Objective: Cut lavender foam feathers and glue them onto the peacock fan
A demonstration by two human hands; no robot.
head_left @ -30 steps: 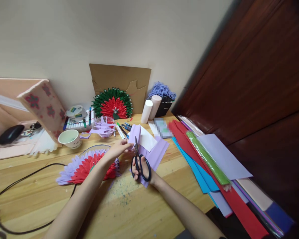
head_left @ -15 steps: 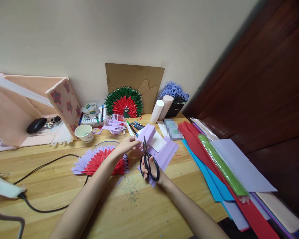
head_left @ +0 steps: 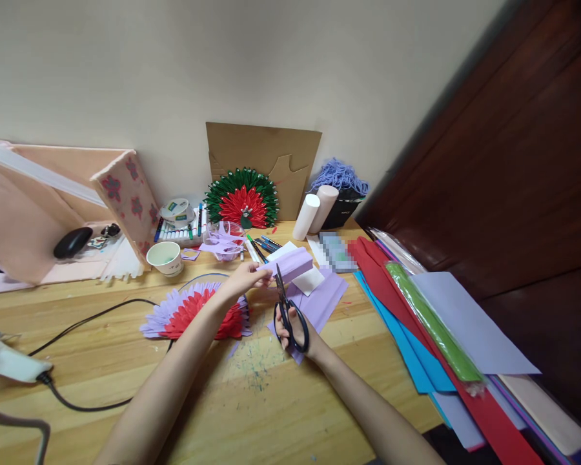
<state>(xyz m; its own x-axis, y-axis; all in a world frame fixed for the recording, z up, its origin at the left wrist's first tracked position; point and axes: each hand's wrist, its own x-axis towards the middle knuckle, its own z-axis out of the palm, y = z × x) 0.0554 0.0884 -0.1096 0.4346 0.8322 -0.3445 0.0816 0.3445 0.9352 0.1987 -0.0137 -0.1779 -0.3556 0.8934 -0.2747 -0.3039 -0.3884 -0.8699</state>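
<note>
Between the thumb and fingers of my left hand (head_left: 248,279) is a folded strip of purple paper (head_left: 294,261), stretching out to the right. My right hand (head_left: 295,329) has its fingers through the handles of black-handled scissors (head_left: 285,303), whose blades point up against the near edge of the strip by my left fingertips. Whether the blades are cutting cannot be made out. Beneath the scissors lies a larger purple sheet (head_left: 328,298), partly over a white sheet (head_left: 310,281). Left of my left wrist rests a fan of red and purple paper petals (head_left: 193,312), partly covered by my forearm.
A paper cup (head_left: 165,259) and a marker box (head_left: 181,234) stand at the back left. A green and red peacock fan (head_left: 242,199) leans on cardboard (head_left: 266,142). Coloured sheets (head_left: 416,349) are stacked along the right edge. A black cable (head_left: 87,408) crosses the left side.
The purple strip has turned from slanting upward to lying more level, pointing right. My left hand has shifted slightly left. The scissors remain in my right hand, nearly in the same place.
</note>
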